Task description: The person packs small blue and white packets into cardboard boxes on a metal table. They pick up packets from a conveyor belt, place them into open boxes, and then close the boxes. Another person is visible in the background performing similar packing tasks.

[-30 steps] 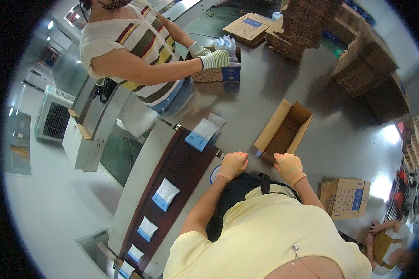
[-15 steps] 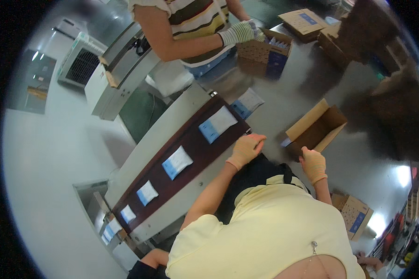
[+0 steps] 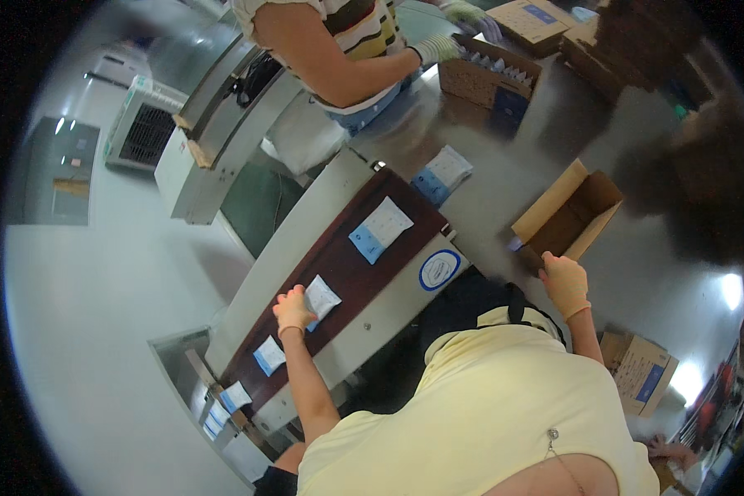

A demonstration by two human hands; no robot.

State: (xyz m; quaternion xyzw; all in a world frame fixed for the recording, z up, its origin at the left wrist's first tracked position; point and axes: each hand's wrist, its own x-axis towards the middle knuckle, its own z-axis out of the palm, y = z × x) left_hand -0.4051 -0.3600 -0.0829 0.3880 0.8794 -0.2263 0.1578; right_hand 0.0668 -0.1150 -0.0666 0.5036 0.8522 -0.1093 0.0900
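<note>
My left hand [image 3: 293, 311], in a pale glove, reaches over the dark red conveyor belt [image 3: 375, 278]. Its fingers are apart at the left end of a white and blue packet [image 3: 323, 298], partly covering it. At the near edge of an open-topped cardboard box [image 3: 551, 204], my gloved right hand [image 3: 566, 285] is closed, gripping the rim. Brown inner walls show in this box, which stands on the metal table [image 3: 492, 165]. Farther along the belt lies another packet [image 3: 381, 230], and one more packet [image 3: 442, 175] rests on the table just past the belt's end.
Across the table a co-worker's striped-gloved hand [image 3: 436, 50] is at a carton [image 3: 489, 87] filled with upright packets. Smaller packets [image 3: 269, 355] lie down the belt to the left. A closed carton [image 3: 639, 372] stands right of my right arm, and flat cartons [image 3: 533, 23] lie at the back.
My left hand has moved left from the belt's end to a packet on the belt. My right hand stays at the box. The co-worker's hands have come apart around the filled carton.
</note>
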